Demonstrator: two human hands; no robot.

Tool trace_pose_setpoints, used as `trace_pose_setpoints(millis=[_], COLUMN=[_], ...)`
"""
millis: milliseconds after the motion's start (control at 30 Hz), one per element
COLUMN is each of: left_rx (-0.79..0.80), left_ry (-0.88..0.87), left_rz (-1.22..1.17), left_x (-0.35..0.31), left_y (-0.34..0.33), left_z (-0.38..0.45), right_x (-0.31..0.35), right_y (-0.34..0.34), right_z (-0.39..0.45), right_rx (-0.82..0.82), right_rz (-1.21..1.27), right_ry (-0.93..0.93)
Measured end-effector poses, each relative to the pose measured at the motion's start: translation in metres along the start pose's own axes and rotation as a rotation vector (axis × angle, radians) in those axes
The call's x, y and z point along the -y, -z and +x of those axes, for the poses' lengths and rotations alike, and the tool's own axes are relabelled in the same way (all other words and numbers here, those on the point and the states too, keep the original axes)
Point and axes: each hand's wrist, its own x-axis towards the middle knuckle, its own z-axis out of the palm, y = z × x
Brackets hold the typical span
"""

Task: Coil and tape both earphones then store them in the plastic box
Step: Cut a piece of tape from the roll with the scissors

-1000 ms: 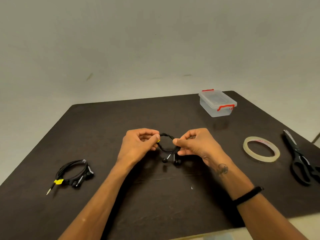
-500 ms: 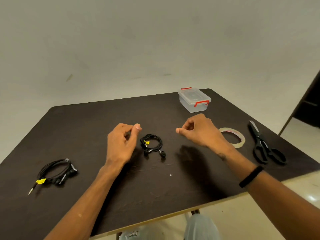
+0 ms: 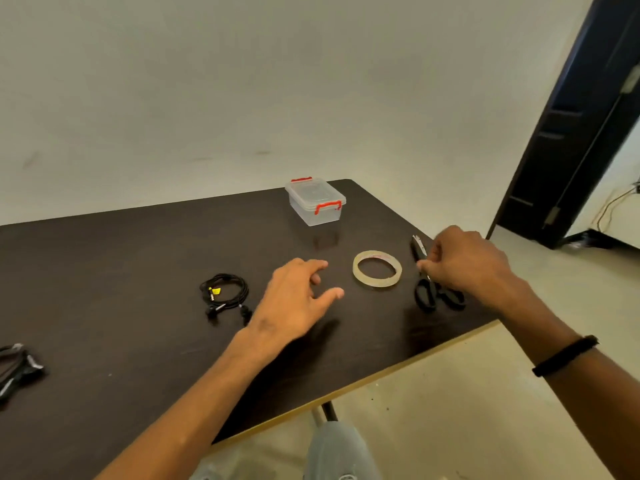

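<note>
Pale wall rises behind your dark counter (image 3: 138, 258), and a dark door stands off past your right hand (image 3: 464, 263). That hand covers the middle of the black scissors (image 3: 424, 292): only the blade tip beyond your knuckles and the two handle loops nearer you show. Your fingers are curled down over the scissors, but whether they actually grip or only touch cannot be told from this angle. Well off beyond your left forearm, at the picture's edge, the second coiled earphone (image 3: 15, 367) is cut off, so only part of its black loop and blurred buds are visible.

Your left hand (image 3: 298, 296) hovers just over the counter with fingers relaxed and spread, holding nothing. Just to its left lies the first coiled earphone (image 3: 225, 294), a tidy black loop with a small yellow tag at the plug and both buds trailing toward you. Between your two hands the clear tape roll (image 3: 377, 270) lies flat. Beyond your left fingertips, well apart, the clear plastic box (image 3: 315, 202) sits with its lid on and red clips at both ends.
</note>
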Motion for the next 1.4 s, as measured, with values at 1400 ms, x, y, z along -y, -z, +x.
trace_pose_setpoints(millis=[1400], left_rx=[-0.072], left_ry=[0.114], left_rz=[-0.057], left_x=[-0.010], left_y=[-0.050], left_z=[0.044], right_x=[-0.005], right_y=[-0.063], right_z=[0.069], right_rx=[0.000], right_rz=[0.673], right_ry=[-0.055])
